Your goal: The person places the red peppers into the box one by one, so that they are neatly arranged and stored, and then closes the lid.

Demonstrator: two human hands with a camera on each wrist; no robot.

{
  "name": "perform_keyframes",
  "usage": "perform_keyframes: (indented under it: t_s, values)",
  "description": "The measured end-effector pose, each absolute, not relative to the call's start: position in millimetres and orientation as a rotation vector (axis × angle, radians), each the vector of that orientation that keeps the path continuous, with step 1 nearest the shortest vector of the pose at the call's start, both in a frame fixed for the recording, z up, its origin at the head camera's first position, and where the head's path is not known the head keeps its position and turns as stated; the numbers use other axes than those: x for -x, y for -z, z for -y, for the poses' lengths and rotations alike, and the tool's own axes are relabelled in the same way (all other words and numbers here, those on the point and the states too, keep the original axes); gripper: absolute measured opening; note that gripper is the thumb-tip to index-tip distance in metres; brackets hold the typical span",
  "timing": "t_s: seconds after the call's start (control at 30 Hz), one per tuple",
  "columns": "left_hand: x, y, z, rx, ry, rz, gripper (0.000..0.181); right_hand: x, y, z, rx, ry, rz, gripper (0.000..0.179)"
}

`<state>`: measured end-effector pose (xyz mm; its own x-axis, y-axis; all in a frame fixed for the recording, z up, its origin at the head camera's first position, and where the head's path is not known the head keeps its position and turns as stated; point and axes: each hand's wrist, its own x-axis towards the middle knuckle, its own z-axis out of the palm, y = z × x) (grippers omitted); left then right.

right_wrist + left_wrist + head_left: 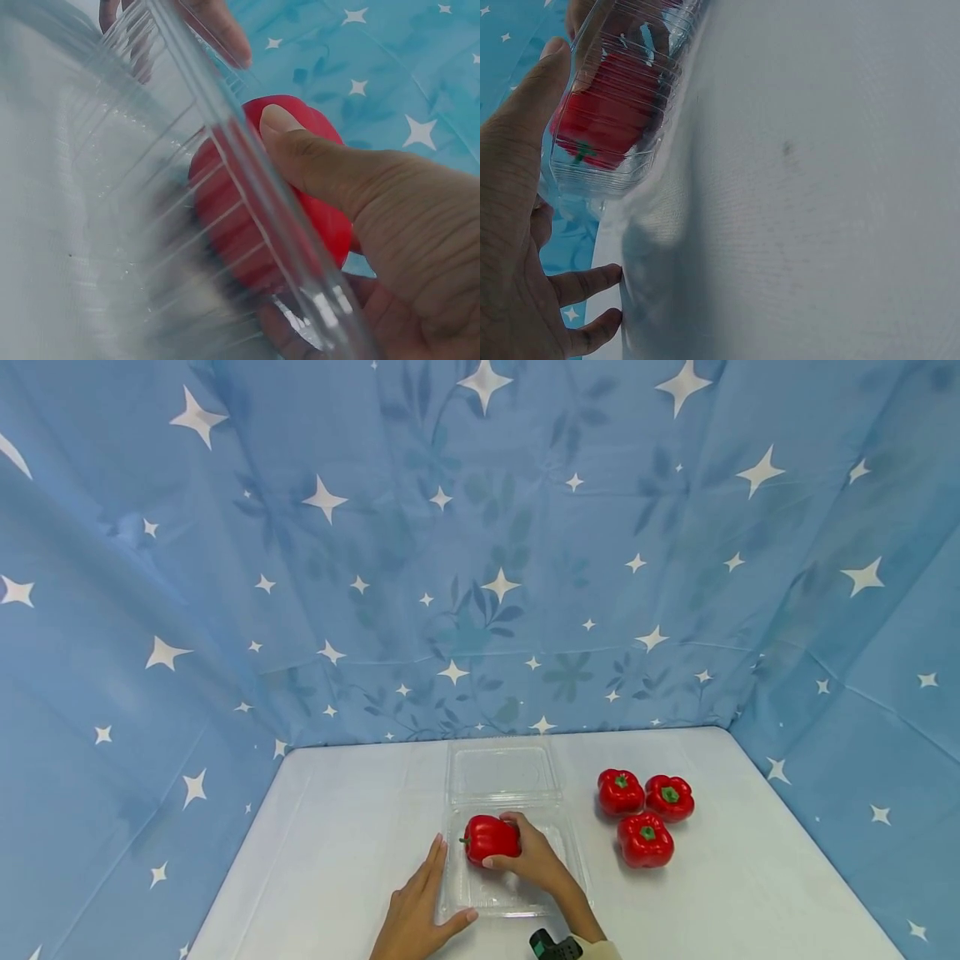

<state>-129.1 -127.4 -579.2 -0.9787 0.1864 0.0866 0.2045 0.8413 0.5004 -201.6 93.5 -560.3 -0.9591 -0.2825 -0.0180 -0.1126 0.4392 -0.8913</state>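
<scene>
On the white table [337, 827], your right hand [536, 858] grips one pepper [487, 838], left hand [422, 906] outstretched; only the head view shows three peppers [647, 821] at right.

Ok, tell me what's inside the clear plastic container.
One red pepper, stem pointing left, gripped by the right hand, which hides part of it. The container floor beneath is covered from above.

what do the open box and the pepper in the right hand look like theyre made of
The box looks like thin, glossy clear plastic: the pepper shows through its ribbed side. The pepper has a smooth, shiny, evenly red surface; it may be real or moulded plastic, the look leaves that open.
</scene>
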Motion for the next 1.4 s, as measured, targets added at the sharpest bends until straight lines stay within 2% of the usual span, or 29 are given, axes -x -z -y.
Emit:
perform_keyframes:
  t_s: [0.43,1.4]
  values:
    - [130.8,576.9,125.7,0.272,0.819,3.059,0.110,202.5,563.3,-92.6,0.298,1.476,-2.651,0.074]
    - [128.8,578.8,127.2,0.330,0.837,2.964,0.106,198.6,564.4,-77.5,0.317,1.480,-2.689,0.078]
